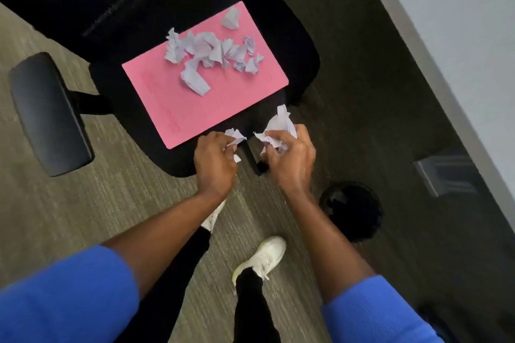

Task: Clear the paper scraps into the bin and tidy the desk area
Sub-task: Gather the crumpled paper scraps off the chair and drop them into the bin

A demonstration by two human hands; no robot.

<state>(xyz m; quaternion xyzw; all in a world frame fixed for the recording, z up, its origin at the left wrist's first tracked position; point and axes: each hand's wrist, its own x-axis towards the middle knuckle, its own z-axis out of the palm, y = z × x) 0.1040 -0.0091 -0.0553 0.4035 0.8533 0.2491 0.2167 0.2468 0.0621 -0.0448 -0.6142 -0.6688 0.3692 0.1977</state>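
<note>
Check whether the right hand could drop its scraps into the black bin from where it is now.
Probably yes: the bin stands open on the floor just below and right of the right hand, with nothing between them.

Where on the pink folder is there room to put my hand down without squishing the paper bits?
The folder's near half, between the longest scrap and the edge by the hands, is bare. So is its left corner. The far half is crowded with scraps. Both the left hand and right hand hold scraps.

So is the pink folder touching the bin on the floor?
Apart. The head view shows the pink folder lying on the chair seat, while the bin stands on the carpet beside the chair, with bare floor between them.
</note>
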